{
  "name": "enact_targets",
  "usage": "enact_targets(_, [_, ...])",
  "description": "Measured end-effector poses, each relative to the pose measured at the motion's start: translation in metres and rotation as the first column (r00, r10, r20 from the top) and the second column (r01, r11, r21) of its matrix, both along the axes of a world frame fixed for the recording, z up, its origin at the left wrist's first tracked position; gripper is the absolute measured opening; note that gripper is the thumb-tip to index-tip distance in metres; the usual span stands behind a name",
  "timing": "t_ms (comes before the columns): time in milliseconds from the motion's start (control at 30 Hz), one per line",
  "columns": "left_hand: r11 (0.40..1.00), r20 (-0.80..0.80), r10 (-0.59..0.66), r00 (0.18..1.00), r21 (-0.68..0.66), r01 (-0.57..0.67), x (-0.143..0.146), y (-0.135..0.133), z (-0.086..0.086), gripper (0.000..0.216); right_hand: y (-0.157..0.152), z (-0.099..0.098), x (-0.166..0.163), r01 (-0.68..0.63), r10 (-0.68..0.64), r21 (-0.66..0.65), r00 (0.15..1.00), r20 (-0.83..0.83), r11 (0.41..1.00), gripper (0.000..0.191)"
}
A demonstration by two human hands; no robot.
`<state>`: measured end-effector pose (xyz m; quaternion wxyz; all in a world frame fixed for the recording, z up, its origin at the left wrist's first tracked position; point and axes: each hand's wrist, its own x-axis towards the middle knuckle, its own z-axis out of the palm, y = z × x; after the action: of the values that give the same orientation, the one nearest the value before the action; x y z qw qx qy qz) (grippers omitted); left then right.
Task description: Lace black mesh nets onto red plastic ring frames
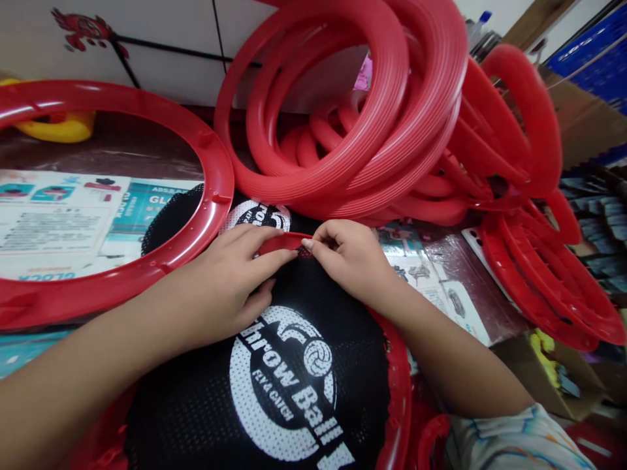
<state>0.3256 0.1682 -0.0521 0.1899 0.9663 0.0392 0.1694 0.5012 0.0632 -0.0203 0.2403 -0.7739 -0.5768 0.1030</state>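
A black mesh net [343, 352] printed with white "Throw Ball" lettering lies stretched over a red plastic ring [399, 385] in front of me. My left hand [230, 287] presses on the mesh at the ring's far edge, fingers curled, fingertips on the red rim [281, 243]. My right hand [350, 258] pinches the mesh edge against that same rim, fingers closed. The two hands meet fingertip to fingertip at the rim's top. A second black net [176, 212] lies partly under the rim behind.
A large empty red ring [206, 196] lies at the left over printed cardboard sheets [59, 222]. A heap of red rings [372, 117] leans against the wall behind. More red ring halves [553, 287] are stacked at the right, beside a cardboard box [548, 365].
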Motion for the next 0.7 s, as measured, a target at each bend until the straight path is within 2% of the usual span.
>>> enact_targets(200, [0.997, -0.016, 0.036, 0.999, 0.066, -0.034, 0.0001, -0.003, -0.0021, 0.042, 0.0004, 0.0014, 0.0038, -0.017, 0.017, -0.065, 1.0, 0.003, 0.998, 0.015])
enact_targets(500, [0.992, -0.037, 0.072, 0.997, 0.107, -0.068, 0.0018, -0.0056, -0.0013, 0.043, 0.0025, -0.0008, -0.0002, 0.02, -0.02, -0.036, 1.0, 0.013, 0.999, 0.017])
enact_targets(700, [0.986, -0.048, 0.086, 0.995, 0.146, -0.078, 0.0025, -0.005, -0.0036, 0.044, 0.0048, 0.0011, -0.0016, -0.009, 0.017, -0.12, 0.998, 0.063, 0.993, 0.017])
